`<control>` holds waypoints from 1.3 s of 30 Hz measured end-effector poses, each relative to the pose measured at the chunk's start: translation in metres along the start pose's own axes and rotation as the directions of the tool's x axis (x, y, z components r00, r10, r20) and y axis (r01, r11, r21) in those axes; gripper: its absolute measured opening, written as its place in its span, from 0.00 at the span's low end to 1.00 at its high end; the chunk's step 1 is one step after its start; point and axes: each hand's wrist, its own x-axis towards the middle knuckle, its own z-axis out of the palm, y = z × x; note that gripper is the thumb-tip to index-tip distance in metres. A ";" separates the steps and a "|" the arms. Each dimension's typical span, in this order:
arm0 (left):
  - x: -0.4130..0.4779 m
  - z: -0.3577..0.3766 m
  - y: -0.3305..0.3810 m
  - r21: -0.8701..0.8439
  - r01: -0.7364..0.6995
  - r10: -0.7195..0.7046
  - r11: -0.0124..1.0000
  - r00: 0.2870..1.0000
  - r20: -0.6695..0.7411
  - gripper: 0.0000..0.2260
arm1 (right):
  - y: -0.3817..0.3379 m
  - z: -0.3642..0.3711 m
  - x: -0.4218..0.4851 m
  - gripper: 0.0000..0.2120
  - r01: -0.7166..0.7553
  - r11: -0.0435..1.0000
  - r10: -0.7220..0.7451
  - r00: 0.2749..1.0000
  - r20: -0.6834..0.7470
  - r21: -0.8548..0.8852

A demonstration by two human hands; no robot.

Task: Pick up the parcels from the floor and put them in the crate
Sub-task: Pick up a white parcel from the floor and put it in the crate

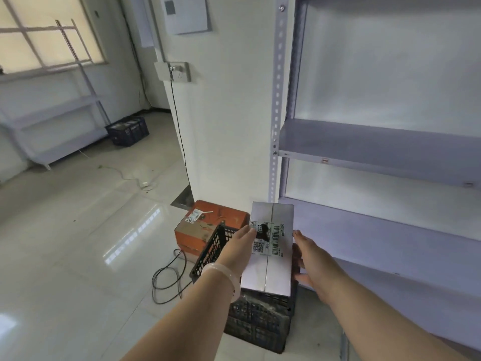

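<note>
Progress looks partial: one parcel is on its way in and at least one more waits.

At the far left, by low shelving, a dark blue crate (127,130) sits with something inside that is too small to make out. Nearer, a black cable (166,282) loops on the glossy floor (78,243). Right of it, an orange parcel (208,227) with a shipping label lies on the floor, just behind the black crate (257,324) and close against its far left corner. It seems to be the next one to lift.

The left hand (240,246), a pale bangle at its wrist, presses flat against the left edge of the white parcel (270,254), fingers straight. The parcel is level, label up, over the crate's open top. Whether it already rests on the rim or on what lies below I cannot tell, since it hides most of the inside. The right hand (312,259) presses on the opposite edge, thumb near the top and fingers spread low, so the grip is two open palms squeezing the box between them, not curled around it.

Grey metal shelving (377,142) stands at the right, touching none of this.

What remains, by my reading: lower and release this parcel, then fetch the orange one.
</note>
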 end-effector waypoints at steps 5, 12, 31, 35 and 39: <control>0.058 -0.016 -0.025 0.005 0.088 -0.088 0.996 0.996 0.023 0.23 | 0.010 0.028 0.058 0.19 -0.070 0.998 0.070 0.997 -0.039 -0.001; 0.146 -0.035 -0.054 0.026 0.220 -0.220 0.975 0.976 -0.009 0.24 | 0.030 0.055 0.152 0.23 -0.188 0.980 0.191 0.981 0.032 -0.067; 0.445 -0.098 -0.284 0.237 0.419 -0.429 0.877 0.903 -0.009 0.28 | 0.204 0.183 0.449 0.20 -0.509 0.834 0.539 0.833 -0.122 0.211; 0.485 -0.091 -0.333 0.272 0.473 -0.498 0.838 0.867 0.028 0.26 | 0.251 0.193 0.489 0.13 -0.546 0.793 0.590 0.798 -0.118 0.271; 0.504 -0.085 -0.359 0.294 0.512 -0.541 0.807 0.841 0.018 0.27 | 0.282 0.203 0.513 0.16 -0.564 0.775 0.613 0.781 -0.119 0.285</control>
